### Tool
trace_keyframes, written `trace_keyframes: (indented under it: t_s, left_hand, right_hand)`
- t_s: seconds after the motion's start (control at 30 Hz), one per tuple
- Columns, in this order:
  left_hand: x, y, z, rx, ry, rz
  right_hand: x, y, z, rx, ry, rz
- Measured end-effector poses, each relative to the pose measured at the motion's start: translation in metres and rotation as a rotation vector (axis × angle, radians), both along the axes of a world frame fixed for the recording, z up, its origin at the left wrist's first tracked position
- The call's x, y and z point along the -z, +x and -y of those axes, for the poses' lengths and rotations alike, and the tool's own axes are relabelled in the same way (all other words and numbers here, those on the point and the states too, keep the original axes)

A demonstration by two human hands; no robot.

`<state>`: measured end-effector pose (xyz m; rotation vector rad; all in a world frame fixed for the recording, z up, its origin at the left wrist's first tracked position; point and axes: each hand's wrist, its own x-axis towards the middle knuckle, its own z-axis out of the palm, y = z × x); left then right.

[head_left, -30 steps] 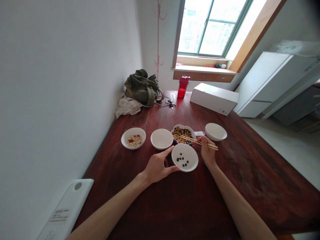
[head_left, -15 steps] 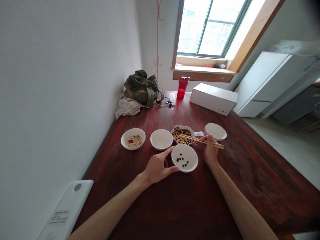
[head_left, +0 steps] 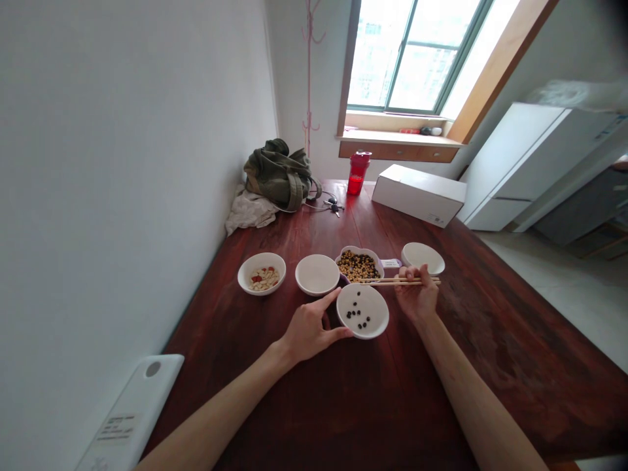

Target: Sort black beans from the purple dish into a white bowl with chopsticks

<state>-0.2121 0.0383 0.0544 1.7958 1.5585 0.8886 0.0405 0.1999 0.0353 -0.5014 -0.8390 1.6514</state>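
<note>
My left hand (head_left: 309, 332) grips the side of a white bowl (head_left: 377, 304) between thumb and fingers. Several black beans (head_left: 354, 313) lie inside it, and another one (head_left: 358, 294) shows near its far rim. A pair of light wooden chopsticks (head_left: 380, 282) is held in my right hand (head_left: 418, 297), which is closed around them. Their tips are over the far rim of that bowl, with no bean clearly visible between them. Just behind is a purple-edged, handled dish (head_left: 391, 263) full of mixed black and yellow beans (head_left: 357, 265).
To the left stand a white bowl (head_left: 317, 275) with nothing visible inside and a bowl (head_left: 241, 275) of pale and red pieces. Another white bowl (head_left: 422, 258) sits at the right. Farther back are a bag (head_left: 279, 173), keys (head_left: 335, 208), a red bottle (head_left: 358, 173) and a white box (head_left: 418, 196).
My right hand has brought the chopstick tips from the mixed beans toward me, over the near bowl. One more black bean now shows there. My left hand stays put.
</note>
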Motion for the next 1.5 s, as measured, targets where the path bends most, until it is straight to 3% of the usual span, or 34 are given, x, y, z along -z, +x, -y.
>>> trace_keyframes:
  t_s: [0.1,0.27,0.47,0.63,0.93,1.23,1.5]
  left_hand:
    - [0.001,0.0,0.0,-0.005,-0.006,-0.004]
    - [0.001,-0.001,0.0,-0.011,-0.011,-0.004]
    - [0.001,0.0,0.0,-0.008,-0.012,0.001]
    - [0.002,0.0,0.0,-0.01,-0.015,0.004]
    - [0.0,0.0,0.0,-0.011,-0.01,0.001]
    - [-0.001,0.001,0.0,-0.008,0.013,-0.003]
    - [0.001,0.0,0.0,-0.005,-0.006,-0.004]
  right_hand:
    - [0.001,-0.001,-0.001,0.019,0.005,0.032]
    - [0.012,-0.009,-0.005,0.28,0.079,0.15]
    - [0.018,-0.018,0.007,0.436,0.432,0.629]
    - [0.012,-0.021,0.013,0.447,0.593,0.769]
    - [0.011,-0.019,0.012,0.455,0.652,0.859]
    - [0.009,-0.021,0.013,0.454,0.818,0.899]
    - [0.01,-0.021,0.015,0.444,0.828,0.894]
